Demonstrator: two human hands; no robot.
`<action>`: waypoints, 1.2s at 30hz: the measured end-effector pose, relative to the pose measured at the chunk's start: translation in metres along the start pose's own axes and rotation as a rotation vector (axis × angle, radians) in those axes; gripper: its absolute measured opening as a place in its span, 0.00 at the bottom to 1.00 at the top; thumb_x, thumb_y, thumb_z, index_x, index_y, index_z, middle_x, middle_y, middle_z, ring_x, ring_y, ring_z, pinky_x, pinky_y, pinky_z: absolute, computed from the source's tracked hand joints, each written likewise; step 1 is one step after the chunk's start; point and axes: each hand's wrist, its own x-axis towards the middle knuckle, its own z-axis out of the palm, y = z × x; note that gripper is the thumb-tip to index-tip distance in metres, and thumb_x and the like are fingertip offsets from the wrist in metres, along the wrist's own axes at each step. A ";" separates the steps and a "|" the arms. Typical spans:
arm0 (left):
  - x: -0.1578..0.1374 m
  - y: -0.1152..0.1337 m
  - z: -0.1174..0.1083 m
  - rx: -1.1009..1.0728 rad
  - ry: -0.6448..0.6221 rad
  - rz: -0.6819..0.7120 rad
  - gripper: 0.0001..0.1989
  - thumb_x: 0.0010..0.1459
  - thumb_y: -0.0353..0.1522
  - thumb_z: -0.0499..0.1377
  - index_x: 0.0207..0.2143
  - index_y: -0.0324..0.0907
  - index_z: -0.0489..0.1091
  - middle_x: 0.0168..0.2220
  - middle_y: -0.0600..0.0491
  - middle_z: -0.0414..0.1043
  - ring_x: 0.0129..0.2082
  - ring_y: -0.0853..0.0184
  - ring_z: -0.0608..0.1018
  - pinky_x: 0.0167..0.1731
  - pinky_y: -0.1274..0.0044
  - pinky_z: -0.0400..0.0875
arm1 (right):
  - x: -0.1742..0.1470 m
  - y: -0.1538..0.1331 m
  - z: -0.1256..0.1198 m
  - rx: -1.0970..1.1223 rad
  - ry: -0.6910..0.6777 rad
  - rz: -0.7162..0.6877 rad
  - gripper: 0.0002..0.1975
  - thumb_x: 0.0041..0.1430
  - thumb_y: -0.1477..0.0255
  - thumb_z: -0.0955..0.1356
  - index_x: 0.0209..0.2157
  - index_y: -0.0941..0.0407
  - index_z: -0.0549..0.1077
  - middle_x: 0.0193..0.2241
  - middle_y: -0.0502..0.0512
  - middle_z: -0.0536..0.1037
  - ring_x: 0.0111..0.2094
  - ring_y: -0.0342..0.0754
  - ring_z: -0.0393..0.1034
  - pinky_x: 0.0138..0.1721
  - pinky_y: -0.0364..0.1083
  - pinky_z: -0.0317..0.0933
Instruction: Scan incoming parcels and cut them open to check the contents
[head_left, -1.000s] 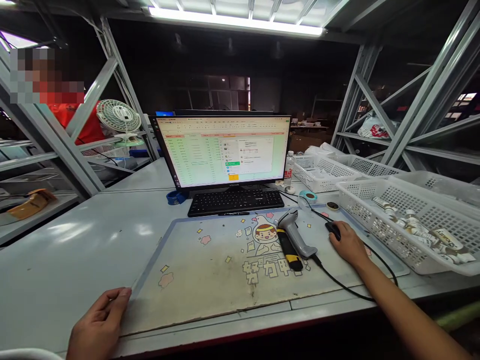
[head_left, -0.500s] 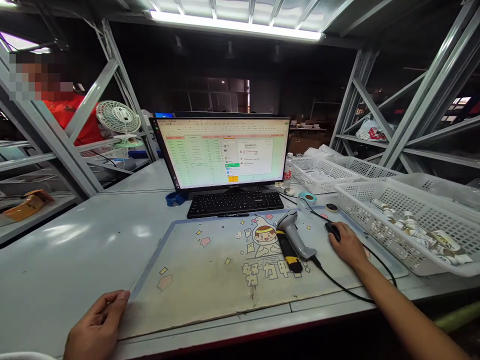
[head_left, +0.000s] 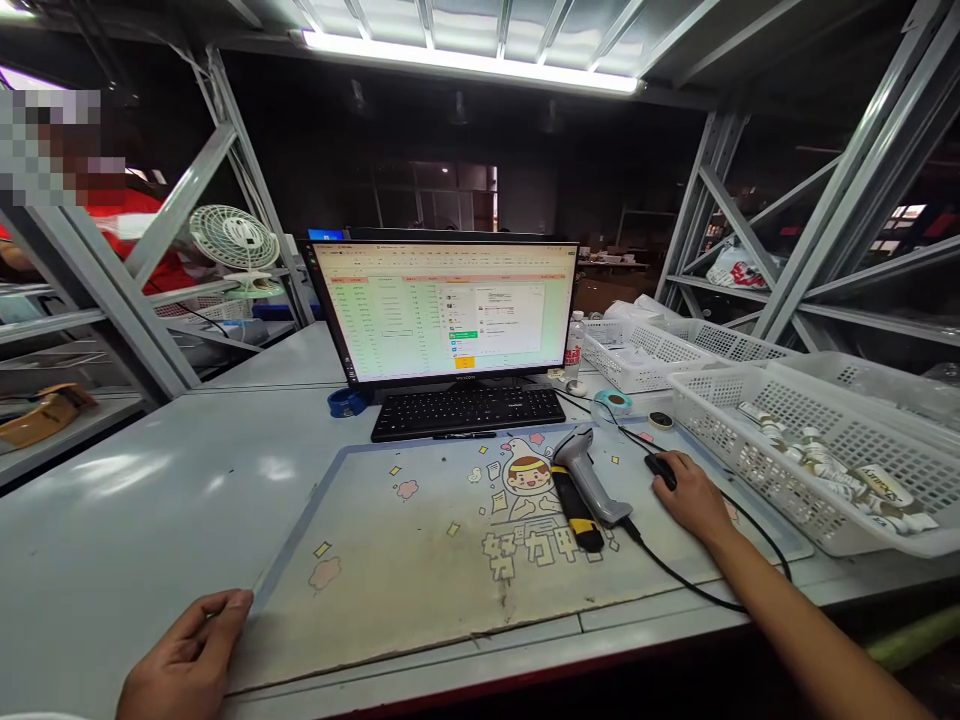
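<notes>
My right hand [head_left: 694, 497] rests over a black computer mouse [head_left: 661, 470] on the right part of a printed desk mat [head_left: 390, 560]. At the mat's left edge, near its front corner, my left hand [head_left: 184, 650] has curled fingers with thumb and forefinger pressed together. Whether it pinches the mat edge, I cannot tell. Between the hands, a grey barcode scanner [head_left: 592, 480] lies beside a black and yellow utility knife [head_left: 579, 515]. Behind them stand a black keyboard [head_left: 465, 410] and a lit monitor [head_left: 390, 320] with a spreadsheet and a chat window.
White perforated baskets [head_left: 795, 480] line the right side; the nearest holds several small tubes. A blue tape roll [head_left: 346, 402], a teal tape roll [head_left: 613, 400] and a bottle [head_left: 574, 342] surround the keyboard. Metal shelving frames both sides. Left, a person in red [head_left: 142, 225] is behind a fan [head_left: 234, 240].
The view has shifted slightly. Both hands keep nearly the same places, the right on the mouse. The person in red at the left has changed posture, moving leftward.
</notes>
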 end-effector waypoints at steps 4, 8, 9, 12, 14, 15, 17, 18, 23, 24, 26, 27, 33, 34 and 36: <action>0.001 -0.004 0.000 -0.008 -0.006 -0.004 0.30 0.36 0.59 0.57 0.33 0.48 0.77 0.30 0.51 0.81 0.35 0.53 0.82 0.33 0.71 0.72 | 0.001 0.002 0.002 0.032 0.022 -0.014 0.19 0.65 0.67 0.63 0.54 0.55 0.75 0.55 0.61 0.78 0.50 0.58 0.76 0.51 0.54 0.70; 0.001 -0.002 -0.001 -0.007 0.001 0.009 0.29 0.36 0.59 0.57 0.31 0.49 0.77 0.31 0.50 0.82 0.36 0.52 0.83 0.33 0.71 0.72 | 0.003 0.002 0.002 0.043 0.033 -0.019 0.19 0.63 0.67 0.64 0.53 0.55 0.75 0.54 0.62 0.78 0.50 0.58 0.76 0.52 0.54 0.70; 0.001 -0.002 -0.001 -0.005 -0.001 0.003 0.29 0.36 0.60 0.57 0.30 0.49 0.77 0.31 0.50 0.82 0.36 0.52 0.83 0.32 0.71 0.72 | 0.003 0.001 0.002 0.044 0.030 -0.018 0.19 0.64 0.67 0.64 0.53 0.55 0.75 0.54 0.62 0.78 0.50 0.58 0.76 0.52 0.54 0.70; 0.001 -0.003 -0.001 0.004 0.000 -0.009 0.29 0.37 0.60 0.57 0.31 0.49 0.78 0.30 0.50 0.82 0.34 0.51 0.83 0.29 0.72 0.71 | 0.003 0.001 0.000 0.045 0.019 -0.009 0.19 0.65 0.66 0.64 0.54 0.56 0.75 0.55 0.63 0.78 0.50 0.59 0.77 0.52 0.55 0.71; 0.002 -0.004 -0.001 0.001 -0.003 0.001 0.29 0.37 0.60 0.57 0.31 0.49 0.78 0.29 0.50 0.81 0.34 0.52 0.83 0.30 0.72 0.71 | 0.003 0.000 0.000 0.047 0.011 -0.004 0.20 0.65 0.66 0.64 0.54 0.56 0.75 0.55 0.63 0.78 0.50 0.59 0.76 0.52 0.56 0.71; 0.002 -0.005 -0.001 0.001 -0.007 0.005 0.29 0.37 0.60 0.57 0.31 0.49 0.78 0.29 0.50 0.81 0.34 0.53 0.83 0.30 0.72 0.71 | 0.003 0.000 0.000 0.050 0.007 -0.003 0.19 0.65 0.66 0.64 0.54 0.56 0.75 0.55 0.63 0.78 0.51 0.59 0.76 0.53 0.55 0.70; 0.003 -0.006 -0.001 0.005 -0.009 0.012 0.29 0.38 0.59 0.57 0.31 0.49 0.78 0.29 0.50 0.81 0.33 0.53 0.83 0.30 0.73 0.72 | 0.003 0.000 0.000 0.057 0.004 -0.003 0.19 0.65 0.66 0.64 0.54 0.56 0.75 0.55 0.63 0.78 0.51 0.59 0.76 0.54 0.56 0.70; 0.003 -0.006 -0.001 0.012 -0.011 0.016 0.29 0.38 0.59 0.57 0.31 0.49 0.78 0.29 0.50 0.81 0.33 0.54 0.83 0.30 0.73 0.72 | 0.003 0.000 0.000 0.058 0.004 -0.006 0.19 0.65 0.66 0.63 0.54 0.56 0.75 0.55 0.63 0.78 0.51 0.59 0.76 0.54 0.56 0.70; 0.004 -0.005 -0.002 0.036 -0.003 0.041 0.28 0.41 0.59 0.57 0.31 0.49 0.78 0.31 0.51 0.82 0.34 0.54 0.83 0.30 0.73 0.72 | 0.001 0.000 0.001 0.036 0.020 -0.021 0.20 0.66 0.66 0.63 0.55 0.55 0.75 0.56 0.63 0.78 0.50 0.58 0.76 0.52 0.56 0.71; 0.004 -0.006 -0.002 0.034 -0.001 0.044 0.28 0.40 0.59 0.57 0.31 0.49 0.78 0.31 0.51 0.82 0.34 0.54 0.83 0.31 0.73 0.72 | 0.001 0.000 0.001 0.033 0.022 -0.024 0.20 0.66 0.66 0.64 0.55 0.55 0.75 0.56 0.62 0.78 0.50 0.58 0.76 0.51 0.55 0.71; 0.005 -0.009 -0.001 0.024 -0.001 0.043 0.28 0.40 0.59 0.58 0.31 0.48 0.78 0.30 0.51 0.82 0.34 0.53 0.84 0.31 0.72 0.73 | 0.001 0.000 0.001 0.033 0.022 -0.032 0.19 0.66 0.66 0.64 0.55 0.54 0.75 0.56 0.61 0.78 0.50 0.57 0.76 0.51 0.55 0.71; 0.006 -0.010 -0.001 0.018 0.000 0.041 0.28 0.40 0.59 0.58 0.31 0.48 0.78 0.30 0.51 0.82 0.34 0.53 0.84 0.31 0.72 0.73 | 0.001 0.000 0.001 0.035 0.020 -0.036 0.19 0.66 0.66 0.64 0.55 0.54 0.75 0.56 0.61 0.78 0.50 0.57 0.76 0.52 0.54 0.70; 0.006 -0.016 0.002 -0.021 0.023 0.110 0.26 0.42 0.57 0.60 0.31 0.47 0.78 0.29 0.51 0.82 0.33 0.52 0.84 0.30 0.72 0.73 | 0.001 0.001 0.000 0.028 0.002 -0.035 0.20 0.66 0.65 0.63 0.56 0.55 0.74 0.56 0.62 0.77 0.51 0.59 0.76 0.52 0.56 0.70; 0.005 -0.015 0.002 -0.025 0.022 0.125 0.25 0.43 0.56 0.60 0.31 0.47 0.78 0.29 0.50 0.81 0.33 0.53 0.84 0.31 0.72 0.73 | 0.001 0.001 0.000 0.025 0.003 -0.035 0.20 0.66 0.65 0.63 0.56 0.55 0.74 0.57 0.62 0.77 0.50 0.59 0.76 0.52 0.57 0.71; 0.001 -0.012 0.001 -0.031 0.016 0.136 0.25 0.45 0.56 0.60 0.31 0.46 0.78 0.29 0.50 0.81 0.32 0.54 0.83 0.31 0.73 0.73 | 0.000 0.002 0.000 0.020 0.004 -0.040 0.20 0.66 0.65 0.63 0.56 0.55 0.74 0.57 0.62 0.77 0.49 0.58 0.76 0.50 0.56 0.71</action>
